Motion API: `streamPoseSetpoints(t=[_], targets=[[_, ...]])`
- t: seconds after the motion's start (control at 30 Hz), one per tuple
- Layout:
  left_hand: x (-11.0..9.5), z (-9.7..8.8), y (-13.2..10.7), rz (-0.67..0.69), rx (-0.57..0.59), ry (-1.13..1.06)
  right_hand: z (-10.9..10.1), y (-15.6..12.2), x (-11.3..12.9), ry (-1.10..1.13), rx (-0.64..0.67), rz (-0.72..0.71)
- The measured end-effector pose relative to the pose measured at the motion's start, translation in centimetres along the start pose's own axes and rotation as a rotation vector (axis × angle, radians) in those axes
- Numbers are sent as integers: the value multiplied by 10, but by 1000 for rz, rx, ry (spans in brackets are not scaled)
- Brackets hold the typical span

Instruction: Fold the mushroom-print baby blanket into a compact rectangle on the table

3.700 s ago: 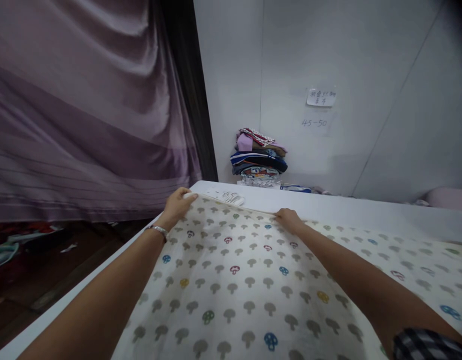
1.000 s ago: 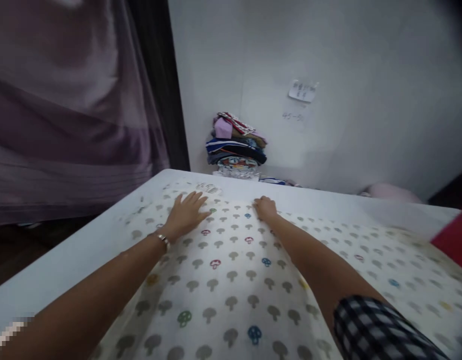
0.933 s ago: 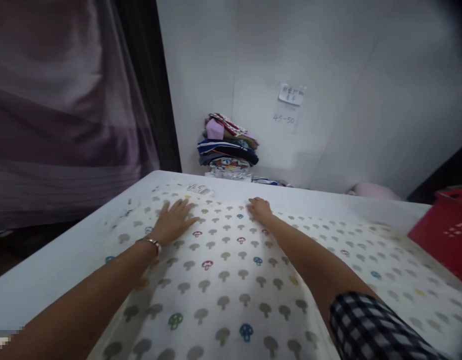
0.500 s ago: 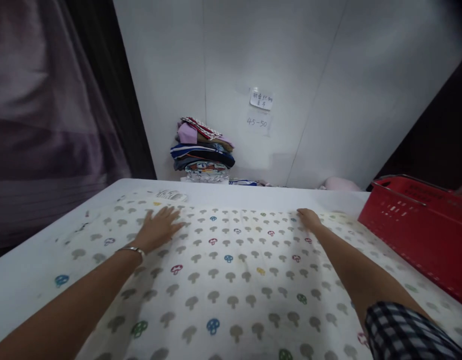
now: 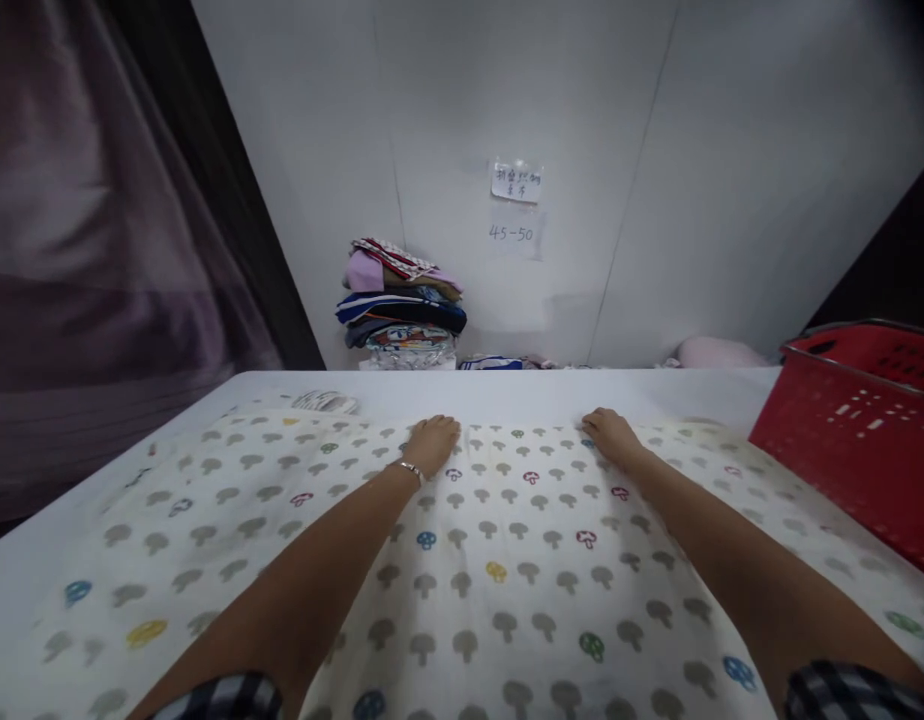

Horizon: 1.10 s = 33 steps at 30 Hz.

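Observation:
A white cloth with a small mushroom print (image 5: 507, 560) lies spread over the white table (image 5: 522, 390). My left hand (image 5: 433, 441), with a metal bracelet on the wrist, rests at the cloth's far edge near the middle, fingers curled down onto the fabric. My right hand (image 5: 610, 436) lies on the same far edge a little to the right, fingers also bent onto the cloth. Whether either hand pinches the edge or only presses on it does not show. Both forearms stretch across the cloth.
A red plastic basket (image 5: 859, 430) stands on the table at the right. A stack of folded clothes (image 5: 402, 305) sits against the white wall behind the table. A paper note (image 5: 516, 183) hangs on the wall. A purple curtain (image 5: 94, 260) hangs at the left.
My left hand has slid right along the cloth's far edge, from near the left corner to the middle. The view has turned right and the red basket has come into sight.

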State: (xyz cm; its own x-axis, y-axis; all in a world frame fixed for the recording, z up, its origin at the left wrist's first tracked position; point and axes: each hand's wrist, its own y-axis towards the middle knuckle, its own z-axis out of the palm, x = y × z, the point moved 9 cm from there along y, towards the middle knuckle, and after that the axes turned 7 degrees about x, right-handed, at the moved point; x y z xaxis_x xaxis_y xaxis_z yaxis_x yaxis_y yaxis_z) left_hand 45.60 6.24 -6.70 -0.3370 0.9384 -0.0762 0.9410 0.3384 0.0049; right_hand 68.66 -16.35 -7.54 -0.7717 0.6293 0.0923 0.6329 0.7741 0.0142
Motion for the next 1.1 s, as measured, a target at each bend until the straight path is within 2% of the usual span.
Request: streamPoseSetpoints(t=[0.17, 0.43, 0.67, 0.93, 1.1], targets=[[-10, 1, 24, -33, -25, 79, -4, -5, 4, -3, -35, -85], [-19, -13, 16, -16, -131, 90, -3, -20, 9, 28, -66, -227], [-6, -9, 23, -106, -11, -33, -3, 1, 1, 46, 45, -21], [-2, -13, 39, -126, 23, 45, -8, 22, 4, -42, 137, 29], [5, -9, 49, -140, 33, 29, -7, 28, 2, -66, 108, 37]])
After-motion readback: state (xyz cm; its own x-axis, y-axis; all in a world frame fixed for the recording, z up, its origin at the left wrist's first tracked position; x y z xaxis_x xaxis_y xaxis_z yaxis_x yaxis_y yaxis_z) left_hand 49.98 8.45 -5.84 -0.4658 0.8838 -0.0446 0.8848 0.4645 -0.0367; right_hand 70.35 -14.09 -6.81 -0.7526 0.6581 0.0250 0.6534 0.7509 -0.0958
